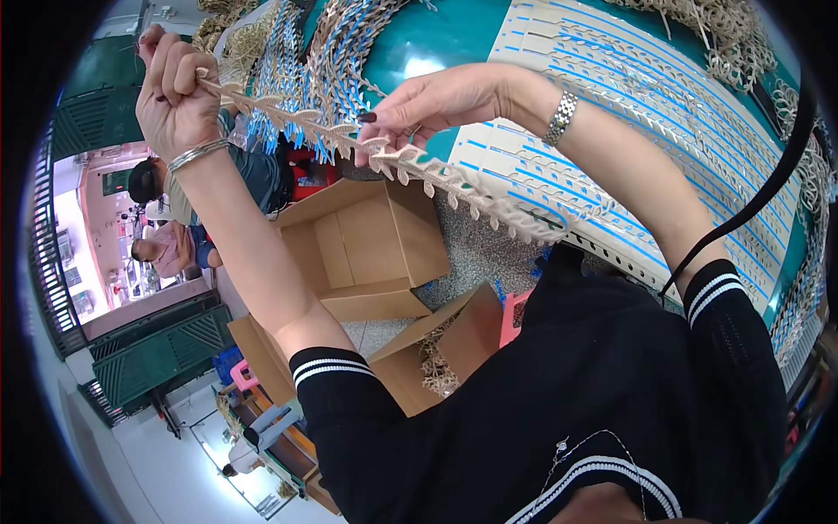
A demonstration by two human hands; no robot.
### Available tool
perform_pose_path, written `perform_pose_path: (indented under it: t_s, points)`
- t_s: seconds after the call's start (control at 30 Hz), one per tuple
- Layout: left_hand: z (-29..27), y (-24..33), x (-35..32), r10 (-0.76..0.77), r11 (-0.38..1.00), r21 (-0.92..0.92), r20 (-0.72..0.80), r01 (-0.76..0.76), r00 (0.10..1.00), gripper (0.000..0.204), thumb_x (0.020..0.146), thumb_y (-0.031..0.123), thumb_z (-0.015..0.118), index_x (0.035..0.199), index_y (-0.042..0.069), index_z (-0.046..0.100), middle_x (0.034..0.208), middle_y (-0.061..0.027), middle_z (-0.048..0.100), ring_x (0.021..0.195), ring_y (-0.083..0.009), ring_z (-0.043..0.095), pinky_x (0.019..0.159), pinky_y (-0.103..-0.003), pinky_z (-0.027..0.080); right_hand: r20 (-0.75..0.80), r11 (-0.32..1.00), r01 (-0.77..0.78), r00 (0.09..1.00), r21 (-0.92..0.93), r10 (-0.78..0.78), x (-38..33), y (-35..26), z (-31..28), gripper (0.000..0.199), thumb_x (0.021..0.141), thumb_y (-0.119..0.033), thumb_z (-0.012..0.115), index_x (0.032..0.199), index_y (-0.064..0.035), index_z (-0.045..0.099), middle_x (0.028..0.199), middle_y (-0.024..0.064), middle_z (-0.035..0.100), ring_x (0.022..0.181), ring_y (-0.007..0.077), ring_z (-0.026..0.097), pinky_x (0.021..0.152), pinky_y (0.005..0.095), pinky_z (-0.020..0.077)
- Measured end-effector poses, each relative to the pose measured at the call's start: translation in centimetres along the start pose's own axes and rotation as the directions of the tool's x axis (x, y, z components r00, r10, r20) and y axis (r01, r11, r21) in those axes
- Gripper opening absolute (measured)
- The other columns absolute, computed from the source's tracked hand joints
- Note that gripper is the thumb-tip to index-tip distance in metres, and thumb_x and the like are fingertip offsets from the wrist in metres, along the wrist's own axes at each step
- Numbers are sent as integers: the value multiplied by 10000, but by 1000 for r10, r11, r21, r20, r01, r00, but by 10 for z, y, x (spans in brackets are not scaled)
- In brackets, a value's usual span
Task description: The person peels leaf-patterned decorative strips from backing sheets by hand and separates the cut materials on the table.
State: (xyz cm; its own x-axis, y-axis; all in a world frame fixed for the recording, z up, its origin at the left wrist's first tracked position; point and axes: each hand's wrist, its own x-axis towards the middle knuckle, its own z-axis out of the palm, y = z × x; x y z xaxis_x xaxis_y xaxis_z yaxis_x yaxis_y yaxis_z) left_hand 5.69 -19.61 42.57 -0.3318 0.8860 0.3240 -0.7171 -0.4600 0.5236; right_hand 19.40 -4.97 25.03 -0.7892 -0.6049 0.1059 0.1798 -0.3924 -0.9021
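A beige leaf-shaped trim strip (pixel 445 177) stretches slantwise between my hands. My left hand (pixel 179 94), raised at the upper left, is closed in a fist around one end of it. Bent in from the right, my right hand (pixel 432 106) has its thumb and fingers closed on the strip part way along. Past that hand, the strip runs down to the right and doubles back in a loop beside a white board (pixel 478 155). Rows of similar leaf trims and blue strips lie across the board. The right fingertips are partly hidden behind the strip.
The board rests on a green table (pixel 458 31). Bundles of beige and blue trim (pixel 336 65) hang at its left edge; another heap (pixel 720 35) lies at the far right. Below stand an open cardboard box (pixel 423 231) and a second box (pixel 476 336) holding trims. People sit at the left.
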Motion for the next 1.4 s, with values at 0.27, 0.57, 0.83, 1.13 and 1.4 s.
perform_pose_path:
  t_s: [0.27,0.57,0.83,1.13,1.4]
  points:
    - [-5,11,-16,97,995,17,-104,-95,990,136,898,65,392,774,27,431,464,26,258,351,-46,191,342,-199,152,-101,875,161,968,-457,-231,-1,13,12,289,880,-349,514,820,-73,575,720,-66,497,691,43,419,628,259,364]
    - [-109,151,-114,527,826,66,-445,-560,724,85,796,-24,380,729,8,421,483,24,218,390,-75,218,386,-232,172,-354,42,-367,853,-929,-384,-126,84,-16,82,791,-55,452,833,15,441,832,190,525,746,353,538,653,435,432]
    - [-212,239,-239,697,687,447,-628,-573,345,118,811,11,345,707,47,389,511,30,172,411,-92,192,428,-267,154,-883,-22,-973,219,-230,-415,-452,154,19,88,758,-11,460,835,11,494,795,237,551,740,415,551,624,462,439]
    - [-280,259,-285,692,693,629,-717,-352,80,119,827,9,341,732,29,408,523,16,194,436,-106,232,464,-300,189,-846,-165,-860,-409,483,-344,-799,205,165,242,775,-161,447,815,51,557,796,283,578,775,434,561,673,495,446]
    - [-225,360,-287,731,669,692,-679,-271,69,125,841,9,336,753,14,426,534,3,213,459,-119,268,496,-329,220,-817,-205,-802,-494,560,-298,-845,206,173,299,770,-198,470,853,69,574,839,281,582,836,408,567,701,470,454]
